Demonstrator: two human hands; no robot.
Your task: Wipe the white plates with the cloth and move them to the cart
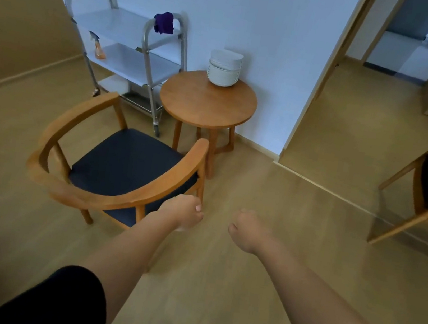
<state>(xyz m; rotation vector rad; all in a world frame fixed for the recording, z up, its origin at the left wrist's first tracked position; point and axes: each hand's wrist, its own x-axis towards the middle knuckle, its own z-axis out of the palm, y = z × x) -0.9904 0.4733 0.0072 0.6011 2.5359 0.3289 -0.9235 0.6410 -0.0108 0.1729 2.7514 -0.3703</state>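
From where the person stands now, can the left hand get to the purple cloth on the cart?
Probably not yet. The left hand hangs well short of the purple cloth draped on the cart handle, with the wooden chair between them. Stepping around the chair looks necessary.

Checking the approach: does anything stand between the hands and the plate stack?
Yes. The wooden armchair stands just ahead of the left hand, between it and the round table carrying the plates. The right hand has open floor ahead.

Dim, even indoor light with a bluish cast, soft faint shadows under the round table (208,100), wide-angle bending at edges, slight overall softness
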